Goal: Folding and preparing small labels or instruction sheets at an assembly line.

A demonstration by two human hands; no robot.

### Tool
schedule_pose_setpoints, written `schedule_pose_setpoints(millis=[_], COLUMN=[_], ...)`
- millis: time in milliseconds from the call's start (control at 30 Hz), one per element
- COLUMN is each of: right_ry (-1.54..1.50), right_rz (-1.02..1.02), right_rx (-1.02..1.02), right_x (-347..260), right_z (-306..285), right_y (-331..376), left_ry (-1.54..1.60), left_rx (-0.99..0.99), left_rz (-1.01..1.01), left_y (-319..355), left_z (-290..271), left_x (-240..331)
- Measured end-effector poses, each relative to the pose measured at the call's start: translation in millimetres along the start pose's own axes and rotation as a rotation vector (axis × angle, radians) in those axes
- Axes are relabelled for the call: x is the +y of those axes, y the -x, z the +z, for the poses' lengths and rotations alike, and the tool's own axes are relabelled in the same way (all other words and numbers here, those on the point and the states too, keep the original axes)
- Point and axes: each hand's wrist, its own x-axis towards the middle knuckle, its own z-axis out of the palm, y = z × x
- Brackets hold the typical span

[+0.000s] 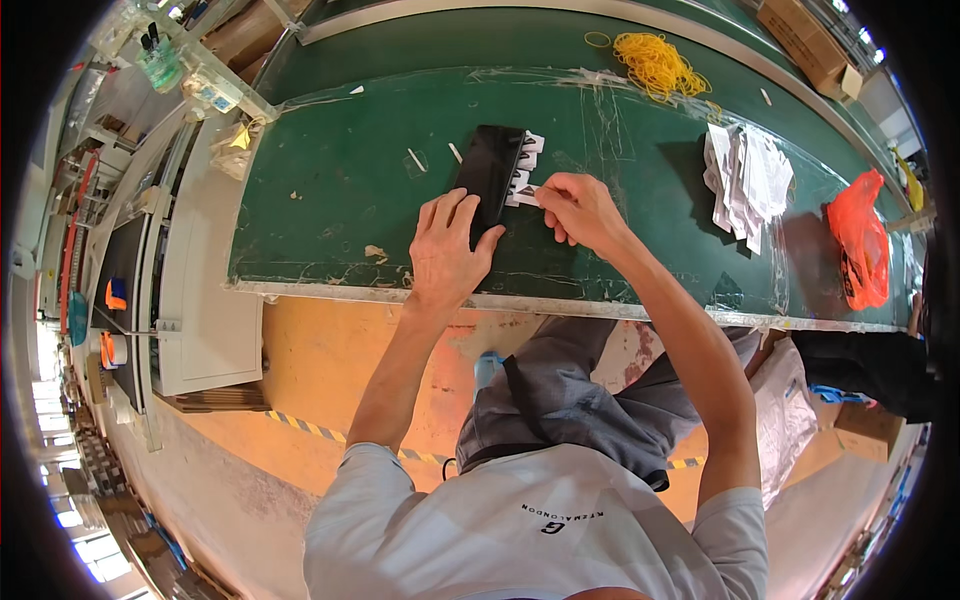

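Observation:
A long, glossy black object (486, 168) lies on the green table, its far end pointing away from me. My left hand (447, 243) grips its near end, fingers over the left side and thumb at the right. Several small white paper tags (530, 150) with dark print stick out along the object's right edge. At the nearest of these, my right hand (580, 212) is closed, with thumb and index finger pinching a white tag (523, 195). The other right fingers are curled. What lies under my left palm is hidden.
A stack of white paper strips (745, 183) lies to the right, beside a red plastic bag (860, 240). Yellow rubber bands (655, 65) are heaped at the back. Small white scraps (417, 160) lie left of the black object. The table's front edge (560, 303) runs below my wrists.

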Motion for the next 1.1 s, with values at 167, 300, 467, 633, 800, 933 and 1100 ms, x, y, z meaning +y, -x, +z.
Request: schedule_pose_setpoints(millis=[167, 300, 467, 633, 800, 933, 1100], right_ry=[0.118, 0.147, 0.088, 0.255, 0.293, 0.422, 0.571], right_rz=[0.035, -0.006, -0.149, -0.647, -0.687, -0.604, -0.67], right_rx=[-0.003, -0.001, 0.009, 0.059, 0.046, 0.211, 0.225], right_x=[-3, -3, 3, 6, 12, 25, 20], right_z=[4, 3, 0, 8, 7, 8, 15], right_y=[-9, -9, 11, 40, 33, 18, 4], left_ry=[-0.014, -0.012, 0.089, 0.354, 0.576, 0.537, 0.591], left_rx=[0.012, 0.021, 0.098, 0.041, -0.019, 0.014, 0.009], left_rz=[0.015, 0.025, 0.033, 0.06, -0.038, -0.144, -0.215], left_y=[-1, -2, -3, -10, -2, -3, -5], left_z=[0, 0, -10, -18, -8, -9, -6], left_x=[2, 3, 7, 20, 11, 3, 0])
